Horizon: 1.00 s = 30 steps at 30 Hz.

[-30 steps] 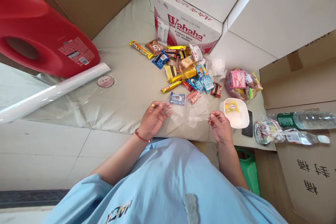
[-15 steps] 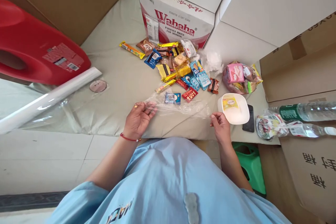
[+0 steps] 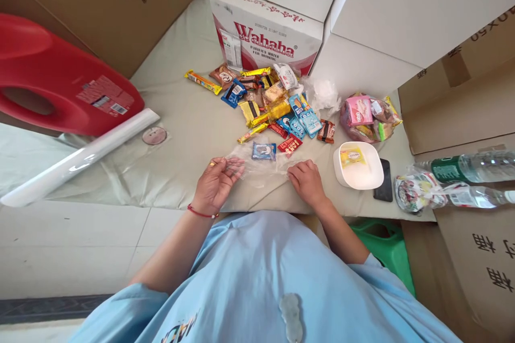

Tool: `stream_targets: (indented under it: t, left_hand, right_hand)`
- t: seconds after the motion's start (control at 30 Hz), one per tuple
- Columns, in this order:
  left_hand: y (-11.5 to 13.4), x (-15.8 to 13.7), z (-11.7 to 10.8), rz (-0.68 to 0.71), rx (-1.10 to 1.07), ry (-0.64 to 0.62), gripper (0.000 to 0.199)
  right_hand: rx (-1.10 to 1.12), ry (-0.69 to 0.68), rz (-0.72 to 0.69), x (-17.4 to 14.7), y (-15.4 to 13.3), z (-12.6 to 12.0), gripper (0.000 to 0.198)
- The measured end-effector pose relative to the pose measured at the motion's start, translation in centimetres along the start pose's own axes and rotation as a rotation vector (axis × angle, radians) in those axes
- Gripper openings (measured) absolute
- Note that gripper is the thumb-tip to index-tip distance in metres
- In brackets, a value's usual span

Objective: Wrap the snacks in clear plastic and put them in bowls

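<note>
A clear plastic bag (image 3: 257, 169) lies on the cloth-covered surface in front of me. Its left edge is pinched by my left hand (image 3: 213, 182), palm turned up and fingers partly under the film. On the opposite side my right hand (image 3: 306, 181), palm down, has its fingers closed on the bag's other end. A blue snack packet (image 3: 264, 151) shows at the bag, in or under the film; I cannot tell which. Just behind lie a red snack packet (image 3: 289, 144) and a pile of wrapped snacks (image 3: 277, 110).
To the right stand a white bowl (image 3: 360, 177) with a yellow packet, a phone (image 3: 383, 179), plastic bottles (image 3: 475, 166) and a filled snack bag (image 3: 370, 118). A red jug (image 3: 60, 80) and a plastic film roll (image 3: 84, 155) are at left. Behind is a Wahaha carton (image 3: 265, 37).
My right hand has moved left, away from the white bowl and toward my left hand, bunching the clear bag between them. My left hand stays nearly in place.
</note>
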<state>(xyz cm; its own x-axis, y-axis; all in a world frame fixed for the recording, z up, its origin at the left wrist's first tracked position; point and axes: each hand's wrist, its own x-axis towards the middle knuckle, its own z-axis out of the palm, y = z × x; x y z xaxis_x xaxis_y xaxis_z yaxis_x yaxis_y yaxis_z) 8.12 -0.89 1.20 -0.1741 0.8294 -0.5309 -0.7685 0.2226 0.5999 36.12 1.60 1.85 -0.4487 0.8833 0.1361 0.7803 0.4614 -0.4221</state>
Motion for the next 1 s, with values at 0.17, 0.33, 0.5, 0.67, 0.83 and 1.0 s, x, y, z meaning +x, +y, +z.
stream_targets:
  t: [0.17,0.33,0.5,0.67,0.83,1.0]
  left_hand:
    - [0.4,0.0,0.9,0.044,-0.022,-0.031,0.024]
    - [-1.0,-1.8,1.8,0.184,0.221,0.114,0.044]
    - [-3.9,-4.0,3.2,-0.122,0.566,-0.204,0.054]
    - [-4.4,-3.4,3.9,-0.146,0.553,-0.388,0.046]
    - [-3.4,-2.6,2.6,-0.22,0.409,-0.4,0.041]
    - [-3.8,-2.7,2.6,-0.142,0.529,-0.434,0.035]
  right_hand:
    - [0.467,-0.024,0.16,0.0,-0.7,-0.4,0.02]
    - [0.7,0.022,0.419,-0.3,-2.7,-0.3,0.025]
    - [0.845,-0.018,0.498,0.3,-5.0,0.1,0.027]
    - [1.134,-0.171,0.495,1.0,-5.1,-0.5,0.031]
    - [1.232,-0.143,0.629,0.2,-3.0,-1.5,0.035]
    - [1.147,-0.131,0.565,-0.5,-3.2,-1.9,0.038]
